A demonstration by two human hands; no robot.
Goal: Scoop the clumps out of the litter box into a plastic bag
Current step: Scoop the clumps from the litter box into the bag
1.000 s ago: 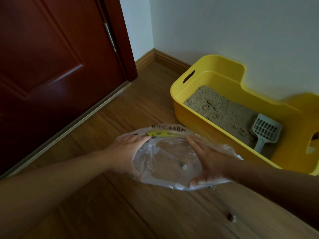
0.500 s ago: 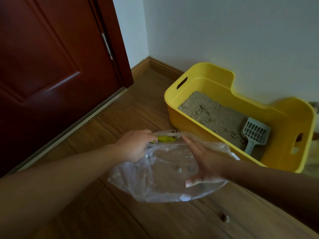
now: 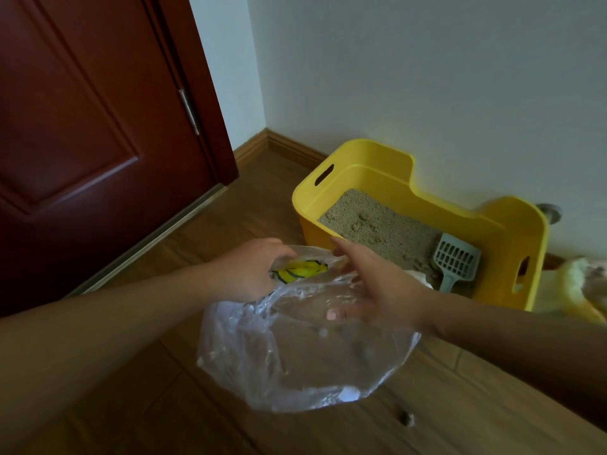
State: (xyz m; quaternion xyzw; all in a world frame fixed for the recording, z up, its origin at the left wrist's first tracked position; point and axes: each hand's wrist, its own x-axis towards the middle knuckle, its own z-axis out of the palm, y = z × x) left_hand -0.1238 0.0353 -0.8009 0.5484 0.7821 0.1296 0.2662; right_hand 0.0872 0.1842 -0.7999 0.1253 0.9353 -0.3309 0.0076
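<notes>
**Holding plastic bag open in front of litter box**

Gripping the bag's top edge, by the yellow print, with the left hand, fingers curled round the plastic. Reaching into the bag's mouth with the right hand, fingers straight, gripping nothing. Scoop lying on the litter at the box's right end. One loose clump on the floor, near the bag.

A dark red door fills my ten o'clock, its hinge at eleven. Pale wall runs at one, baseboard at twelve, wood floor at six.
</notes>
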